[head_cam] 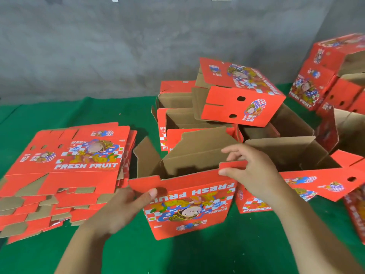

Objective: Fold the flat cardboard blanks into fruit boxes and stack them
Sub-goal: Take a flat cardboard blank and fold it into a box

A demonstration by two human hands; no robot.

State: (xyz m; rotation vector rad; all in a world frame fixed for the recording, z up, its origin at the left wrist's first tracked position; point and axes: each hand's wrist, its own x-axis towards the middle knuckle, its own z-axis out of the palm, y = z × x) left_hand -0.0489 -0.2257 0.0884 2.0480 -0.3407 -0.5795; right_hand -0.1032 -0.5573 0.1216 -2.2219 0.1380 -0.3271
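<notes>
green table [59, 113] | flat blanks [65, 175] left | folded boxes [237, 99] right

A red half-folded box [187, 204] stood open-topped on green cloth, its print upside down. Flat blanks [65, 175] lay stacked at its left. Folded boxes [237, 95] were piled behind and to the right.

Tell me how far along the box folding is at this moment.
Done: several folded boxes lie piled at the back of the green table, more at the right edge. In hand: the left hand and right hand grip the near top edge of a half-formed box, flaps still up. Left: a stack of flat blanks on the left.
</notes>
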